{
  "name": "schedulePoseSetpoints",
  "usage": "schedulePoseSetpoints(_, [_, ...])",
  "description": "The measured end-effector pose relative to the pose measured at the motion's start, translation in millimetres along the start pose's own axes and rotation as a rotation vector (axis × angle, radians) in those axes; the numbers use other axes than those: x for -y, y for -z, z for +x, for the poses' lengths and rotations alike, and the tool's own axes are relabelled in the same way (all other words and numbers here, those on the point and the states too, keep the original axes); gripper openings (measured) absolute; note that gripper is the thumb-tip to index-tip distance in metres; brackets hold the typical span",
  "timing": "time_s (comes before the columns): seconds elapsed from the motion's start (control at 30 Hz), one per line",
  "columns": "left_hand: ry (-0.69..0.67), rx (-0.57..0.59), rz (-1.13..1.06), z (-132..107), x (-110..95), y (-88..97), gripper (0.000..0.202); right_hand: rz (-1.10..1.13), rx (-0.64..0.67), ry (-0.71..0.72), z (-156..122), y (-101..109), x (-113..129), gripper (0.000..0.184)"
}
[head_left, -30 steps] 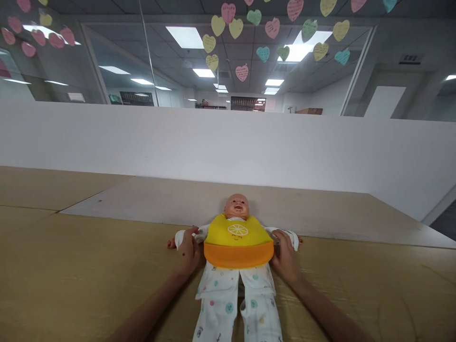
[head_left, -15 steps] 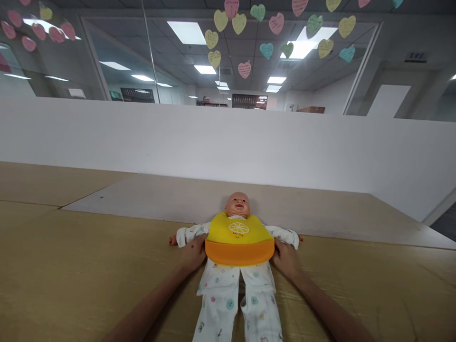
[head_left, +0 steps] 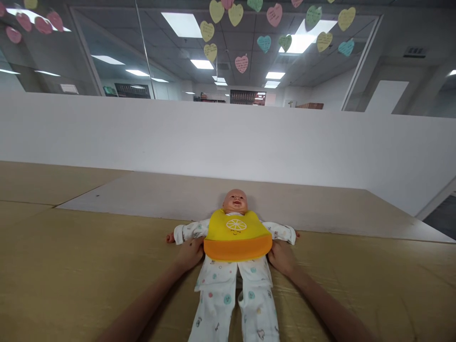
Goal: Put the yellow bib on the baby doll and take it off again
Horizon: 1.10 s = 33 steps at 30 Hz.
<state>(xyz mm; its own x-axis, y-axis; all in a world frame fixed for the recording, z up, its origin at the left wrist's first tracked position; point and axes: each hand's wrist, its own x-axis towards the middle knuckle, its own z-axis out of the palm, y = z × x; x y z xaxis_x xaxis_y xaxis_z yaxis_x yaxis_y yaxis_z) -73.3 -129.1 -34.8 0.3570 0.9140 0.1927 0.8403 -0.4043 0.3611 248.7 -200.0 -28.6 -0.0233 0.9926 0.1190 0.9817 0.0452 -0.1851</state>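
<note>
A baby doll (head_left: 235, 201) lies on its back with its arms spread, dressed in white patterned pajamas (head_left: 218, 295). Over its chest is a yellow bib (head_left: 236, 227) with a white citrus slice and a smiling face printed on it. The bib's orange pocket (head_left: 237, 249) runs along its lower edge. My left hand (head_left: 190, 253) is closed at the left end of that pocket, and my right hand (head_left: 281, 257) is closed at the right end. Fingertips on both sides are partly hidden by the bib and the doll's sleeves.
Brown board-like sheeting (head_left: 107, 266) covers the surface, with a paler panel (head_left: 306, 204) behind the doll's head. Beyond stands a low white wall (head_left: 199, 137) topped by glass, where heart-shaped sticky notes (head_left: 241, 64) hang.
The view has tilted slightly downward and shifted a little. Both hands stay at the bib's sides, and the doll lies in the same pose.
</note>
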Motion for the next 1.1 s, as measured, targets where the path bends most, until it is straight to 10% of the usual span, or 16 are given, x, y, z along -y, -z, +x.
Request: schedulePoseSetpoints(1.1, [-0.008,0.069,0.158,-3.7,-3.7,-0.4,0.028,0.001,0.0,0.03,-0.8,-4.2,-3.3,0.033])
